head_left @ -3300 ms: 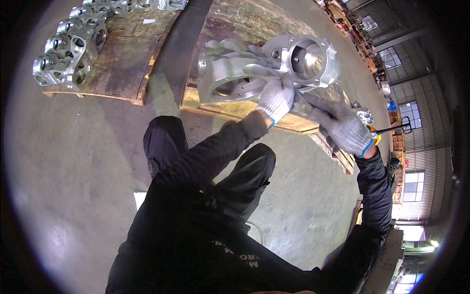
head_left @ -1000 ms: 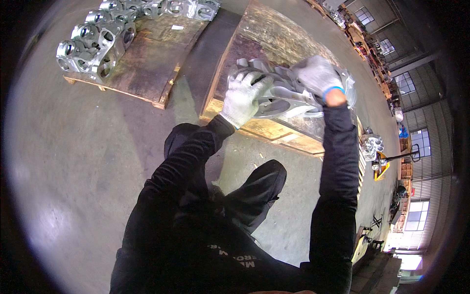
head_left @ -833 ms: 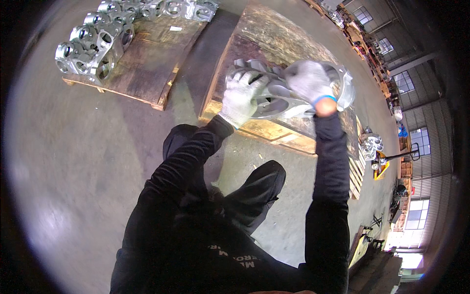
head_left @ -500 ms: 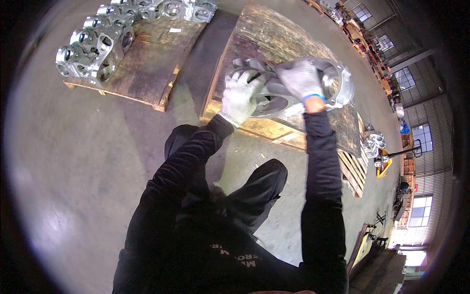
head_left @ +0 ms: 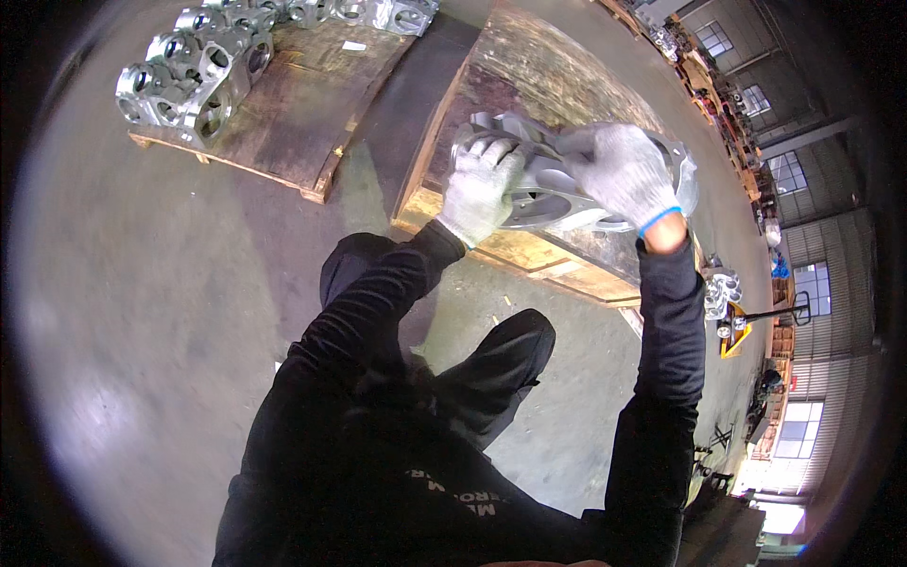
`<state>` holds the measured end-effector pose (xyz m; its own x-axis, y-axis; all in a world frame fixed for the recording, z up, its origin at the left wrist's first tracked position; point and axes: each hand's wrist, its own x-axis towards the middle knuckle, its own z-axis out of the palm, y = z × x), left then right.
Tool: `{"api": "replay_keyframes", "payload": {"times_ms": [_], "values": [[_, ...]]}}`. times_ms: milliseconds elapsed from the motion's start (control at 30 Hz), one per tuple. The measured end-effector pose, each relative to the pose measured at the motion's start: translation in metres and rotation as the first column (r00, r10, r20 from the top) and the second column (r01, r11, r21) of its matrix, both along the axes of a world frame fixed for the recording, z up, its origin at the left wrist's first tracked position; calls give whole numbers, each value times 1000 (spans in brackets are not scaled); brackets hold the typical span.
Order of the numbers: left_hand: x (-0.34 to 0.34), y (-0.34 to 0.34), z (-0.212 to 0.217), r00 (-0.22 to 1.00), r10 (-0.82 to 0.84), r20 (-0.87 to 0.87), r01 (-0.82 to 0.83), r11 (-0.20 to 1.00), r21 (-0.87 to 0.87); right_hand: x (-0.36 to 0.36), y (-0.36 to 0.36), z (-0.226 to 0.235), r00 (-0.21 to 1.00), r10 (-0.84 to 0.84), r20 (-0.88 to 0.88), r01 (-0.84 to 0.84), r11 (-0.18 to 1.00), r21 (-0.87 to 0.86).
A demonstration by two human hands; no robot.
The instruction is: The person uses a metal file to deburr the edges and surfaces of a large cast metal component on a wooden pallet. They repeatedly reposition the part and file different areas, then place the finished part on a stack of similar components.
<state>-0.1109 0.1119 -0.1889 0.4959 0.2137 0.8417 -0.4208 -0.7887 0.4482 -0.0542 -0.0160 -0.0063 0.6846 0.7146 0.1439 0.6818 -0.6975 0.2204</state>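
Note:
A large silvery metal casting with wide round openings lies on a wooden pallet in front of me. At its left end my left hand, in a white knit glove, is closed round the rim with the fingers curled over the top. Over the right part of the casting is my right hand, also gloved, with a blue cuff edge. Its fingers are bent into a closed grip; what they hold, if anything, is hidden. The hand covers much of the casting's right opening.
To the left stands another pallet bearing several similar castings along its far and left sides. Concrete floor lies between my legs and the pallets. A yellow pallet jack and more metal parts are at the right.
My right hand has moved right along the casting and its fingers have curled in. The left hand stays on the casting's left end. The whole view has shifted slightly.

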Motion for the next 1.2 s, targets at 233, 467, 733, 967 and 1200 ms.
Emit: {"api": "replay_keyframes", "payload": {"times_ms": [233,467,733,967,1200], "values": [[-5,1,-1,997,-24,-77,20,998,-52,-5,23,10,972,101,-212,-93,994,48],[-15,-12,4,997,-13,-80,-20,915,-403,-27,53,3,959,-194,-205,218,971,99],[-23,-4,-23,940,-138,-313,-24,886,-464,11,34,-37,983,-21,-184,64,972,227],[-18,0,-28,871,-183,-457,-33,905,-424,-16,51,-21,977,-103,-185,130,981,141],[-20,4,-21,764,-271,-586,-21,897,-442,-10,66,-24,992,64,-107,-42,980,197]]}}
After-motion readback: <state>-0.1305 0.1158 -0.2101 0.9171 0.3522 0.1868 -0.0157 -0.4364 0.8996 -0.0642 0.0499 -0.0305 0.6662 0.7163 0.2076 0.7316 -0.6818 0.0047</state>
